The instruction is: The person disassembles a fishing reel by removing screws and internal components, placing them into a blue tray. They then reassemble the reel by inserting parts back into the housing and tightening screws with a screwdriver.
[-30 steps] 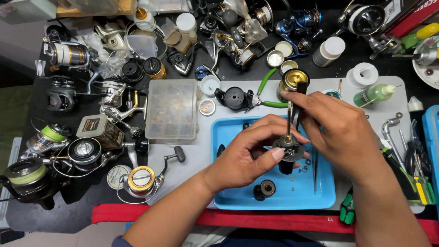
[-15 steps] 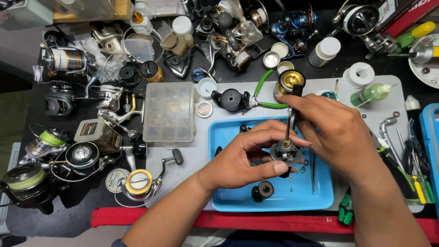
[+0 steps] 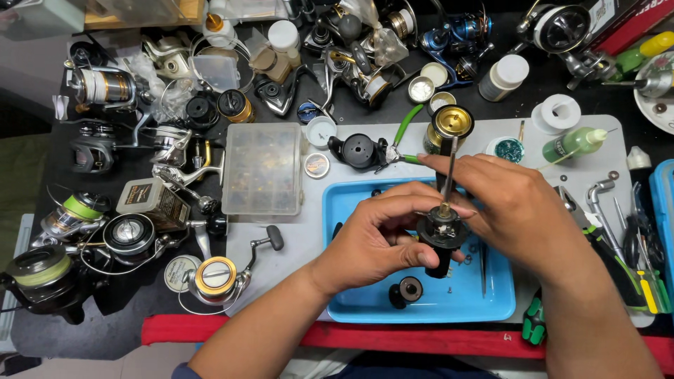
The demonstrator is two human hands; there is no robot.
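My left hand (image 3: 375,235) grips a black fishing reel body (image 3: 441,235) and holds it upright above the blue tray (image 3: 491,298). A thin metal shaft (image 3: 448,172) sticks up out of the reel body. My right hand (image 3: 509,203) closes around the reel's top from the right, fingers pinched at the base of the shaft. A small black round part (image 3: 407,289) lies in the tray just below my hands. Tweezers (image 3: 484,263) lie in the tray at the right.
A gold spool (image 3: 449,125) and green-handled pliers (image 3: 404,137) sit beyond the tray. A clear plastic parts box (image 3: 263,168) stands to the left. Many reels (image 3: 84,214) crowd the left and back. Tools (image 3: 642,245) lie at the right, with a green bottle (image 3: 572,144).
Both hands stay on the reel body over the tray. My fingers have shifted slightly around its top; the view has moved a little.
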